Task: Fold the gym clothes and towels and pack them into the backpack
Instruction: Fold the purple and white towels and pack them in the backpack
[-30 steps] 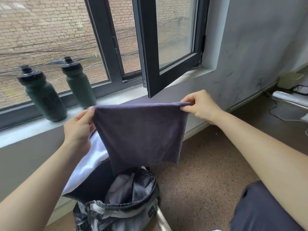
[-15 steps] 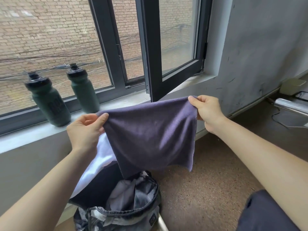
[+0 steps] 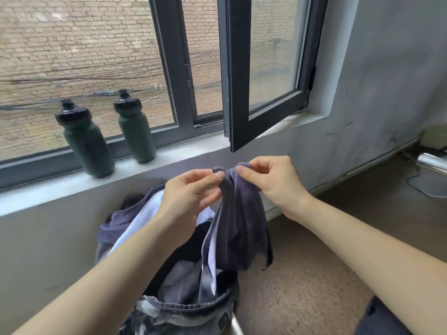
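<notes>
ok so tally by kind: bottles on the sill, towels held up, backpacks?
Green bottles: 2
Purple towel, pinched by left hand and right hand: 1
Backpack: 1
Total: 4

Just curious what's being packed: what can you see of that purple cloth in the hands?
The purple cloth looks like soft, slightly fuzzy towel fabric, plain dusky violet. It hangs limp and creased, doubled over, its top corners close together. The left hand pinches one corner, the right hand the other. Its lower edge dangles above the open backpack.
</notes>
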### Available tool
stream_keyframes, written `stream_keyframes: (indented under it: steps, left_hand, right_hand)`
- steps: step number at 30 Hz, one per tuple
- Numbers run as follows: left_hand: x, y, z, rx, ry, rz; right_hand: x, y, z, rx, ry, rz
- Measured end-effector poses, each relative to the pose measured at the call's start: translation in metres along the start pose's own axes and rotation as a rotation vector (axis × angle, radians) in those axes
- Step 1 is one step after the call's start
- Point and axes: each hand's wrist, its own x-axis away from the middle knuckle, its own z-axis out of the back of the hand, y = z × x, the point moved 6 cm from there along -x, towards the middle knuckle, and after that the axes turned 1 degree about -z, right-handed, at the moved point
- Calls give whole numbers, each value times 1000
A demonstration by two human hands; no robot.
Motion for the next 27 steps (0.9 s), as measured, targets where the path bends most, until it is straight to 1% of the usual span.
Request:
stream_keyframes:
  steps: [3,7,9,13,14,19,21,25,27]
  left_hand:
    - [5,1,-10,13,-70,-13]
    - [6,3,-11,5,-63,-36]
    - [6,4,-9,-16,-53,-55]
    - [6,6,-6,-76,-14,-107]
    - [6,6,-5,-94,-13,-119]
    - [8,5,-5,-135,-49,-192]
    - [9,7,-7,-143,-88,-202]
    - [8,7,-10,-219,-144,-221]
    - [10,9,-12,-277,-180,-265]
  right_hand:
    - [7,-8,-12,-53,-69,1]
    - [11,-13,-18,-69,-116,18]
    - [12,-14,-18,-67,-104,17]
    - [13,-17,-12,-25,-13,48]
    - [13,-18,-12,-28,-20,49]
    - [15,-22,-18,-178,-208,31]
    - [17,-23,-17,-171,-241,54]
    - [15,-21,-15,-78,-189,113]
    - [11,-18,-14,-98,-168,101]
